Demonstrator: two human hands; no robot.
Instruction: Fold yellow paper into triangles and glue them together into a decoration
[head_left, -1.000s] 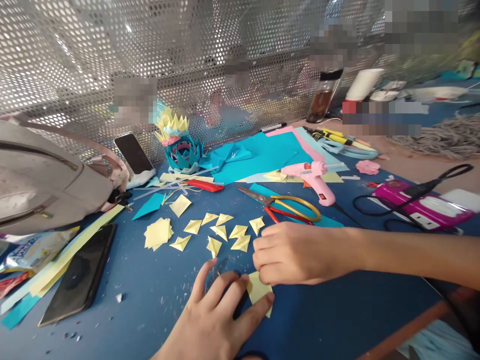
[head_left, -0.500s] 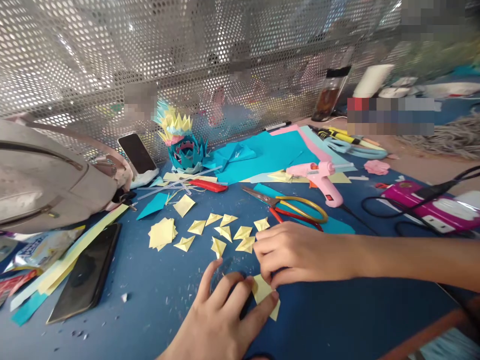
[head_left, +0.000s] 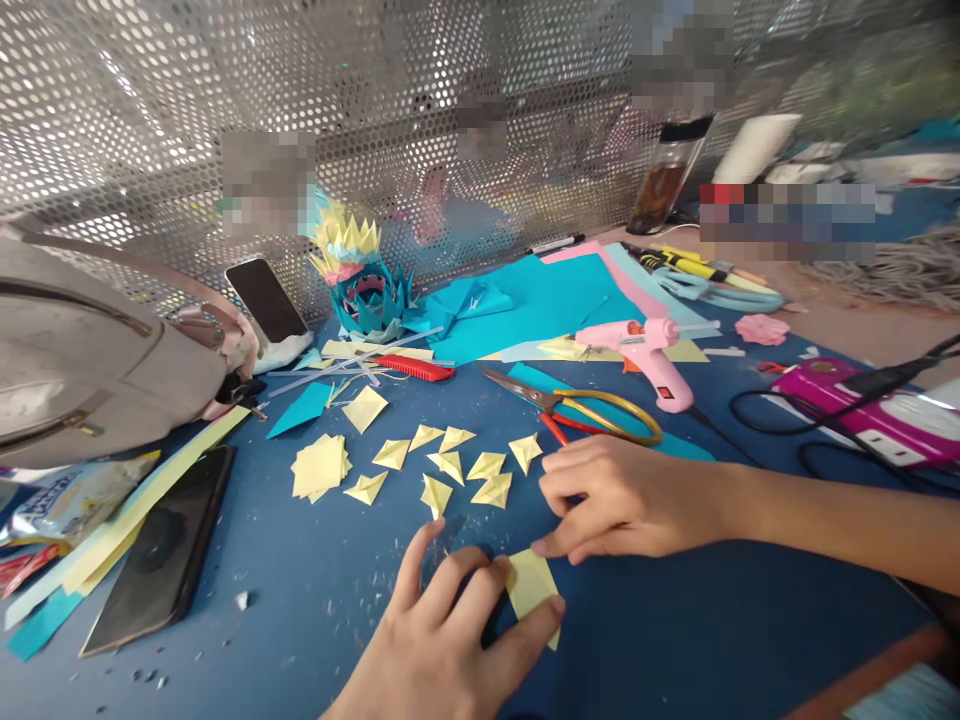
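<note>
A yellow paper square [head_left: 531, 584] lies on the blue table between both hands, with a crease showing near its top. My left hand [head_left: 461, 625] rests at its left, thumb and index finger pressing it down at two edges, the other fingers spread on the table. At the paper's upper corner, my right hand [head_left: 619, 500] presses with a fingertip, its other fingers curled in. Several small folded yellow paper pieces [head_left: 448, 466] are scattered beyond the hands. A stack of yellow squares [head_left: 320, 467] sits left of them, a single square [head_left: 365, 409] just behind.
Scissors [head_left: 559, 400], a pink glue gun [head_left: 641, 350] and a red cutter [head_left: 415, 368] lie farther back. Blue paper sheets [head_left: 540, 300] and a folded-paper model [head_left: 364, 290] stand near the perforated panel. A phone [head_left: 161, 560] is at left, a purple power strip [head_left: 862, 410] at right.
My right hand has shifted slightly right and its fingers have drawn back, uncovering more of the paper's upper part. My left hand stays in place on the paper.
</note>
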